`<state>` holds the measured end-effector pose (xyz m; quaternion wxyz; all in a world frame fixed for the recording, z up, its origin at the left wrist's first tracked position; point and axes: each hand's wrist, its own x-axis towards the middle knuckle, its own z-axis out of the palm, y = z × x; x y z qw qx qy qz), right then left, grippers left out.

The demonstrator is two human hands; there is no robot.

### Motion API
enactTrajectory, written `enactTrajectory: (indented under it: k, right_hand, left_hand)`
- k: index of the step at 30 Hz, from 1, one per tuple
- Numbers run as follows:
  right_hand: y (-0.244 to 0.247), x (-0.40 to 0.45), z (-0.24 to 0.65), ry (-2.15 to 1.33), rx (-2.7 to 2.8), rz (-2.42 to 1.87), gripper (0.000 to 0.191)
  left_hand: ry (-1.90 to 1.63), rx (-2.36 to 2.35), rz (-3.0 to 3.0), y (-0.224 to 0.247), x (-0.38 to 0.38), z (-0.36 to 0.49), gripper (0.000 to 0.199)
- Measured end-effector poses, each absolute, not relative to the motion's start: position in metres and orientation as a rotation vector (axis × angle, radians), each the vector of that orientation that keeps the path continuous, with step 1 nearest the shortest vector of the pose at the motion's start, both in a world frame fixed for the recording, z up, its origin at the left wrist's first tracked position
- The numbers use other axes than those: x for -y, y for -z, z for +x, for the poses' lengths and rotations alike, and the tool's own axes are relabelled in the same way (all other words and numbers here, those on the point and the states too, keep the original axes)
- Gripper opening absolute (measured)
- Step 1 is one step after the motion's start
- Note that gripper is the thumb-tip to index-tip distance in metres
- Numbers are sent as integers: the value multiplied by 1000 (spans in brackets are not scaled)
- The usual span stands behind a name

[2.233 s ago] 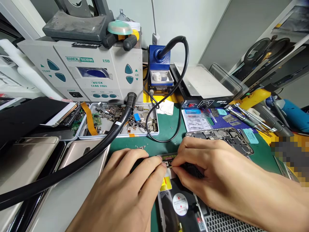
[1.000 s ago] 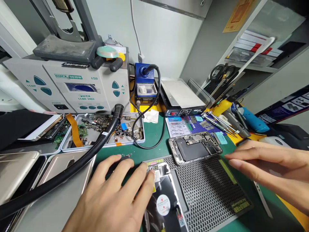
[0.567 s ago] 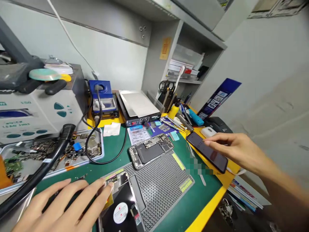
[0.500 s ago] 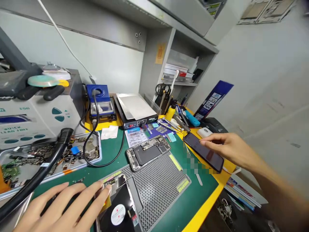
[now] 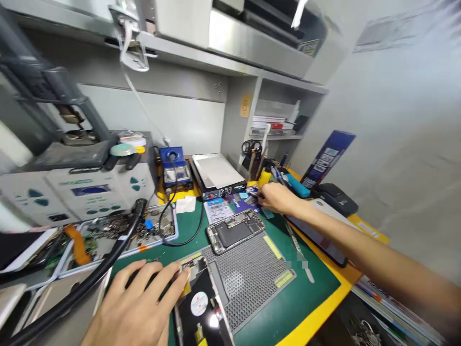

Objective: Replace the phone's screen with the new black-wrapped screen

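My left hand (image 5: 144, 300) lies over the top end of a black phone screen (image 5: 203, 310) with a round white sticker, its thumb and index finger at the upper edge. An opened phone body (image 5: 236, 231) rests on the upper part of a grey perforated mat (image 5: 252, 283). Beyond it my right hand (image 5: 275, 197) reaches to the metal tools at the back, fingers closed around something I cannot make out. Under my right forearm lies a dark phone (image 5: 317, 240), partly hidden.
Left are a grey rework station (image 5: 97, 192), a tray of circuit parts (image 5: 165, 226) and a thick black hose (image 5: 126, 240). Behind stand a blue soldering stand (image 5: 176, 168) and a flat heating plate (image 5: 218, 170). A metal spudger (image 5: 308, 274) lies right of the mat.
My right hand has left the dark phone and moved left to the tools at the back. The view has shifted, showing more of the shelf and left side. My left hand stays on the screen.
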<state>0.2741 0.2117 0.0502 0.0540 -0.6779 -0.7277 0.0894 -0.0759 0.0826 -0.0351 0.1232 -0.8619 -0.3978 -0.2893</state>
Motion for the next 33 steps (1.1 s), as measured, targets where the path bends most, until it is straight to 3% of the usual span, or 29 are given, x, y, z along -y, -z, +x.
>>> enactTrajectory:
  k: [4,7,11,14,20,26,33]
  right_hand:
    - [-65,-197,270,-199,2082,-1971,22]
    - [-81,-175,253,-260,1905,-1851,31]
    - [-76,-153,198,-947,1469,-1302,25]
    - [-57,-151,161,-1167,1382,-1224,21]
    - [-30,-150,146,-1022,1463,-1135,17]
    - [-22,-142,145,-814,1625,-1124,60]
    - [-15,-143,144,-795,1701,-1160,62]
  left_hand:
    - [674,1244,-2580,15,-77,-68,42]
    - [710,1235,-2600,12,-79,-67,40]
    - [650,1237,-2624,15,-81,-68,40]
    - [575,1248,-2636,16,-80,-70,40]
    - [584,1249,-2640,16,-79,-71,40]
    - [606,1247,-2645,15,-79,-71,42]
    - [596,1264,-2656,15,-80,-71,43]
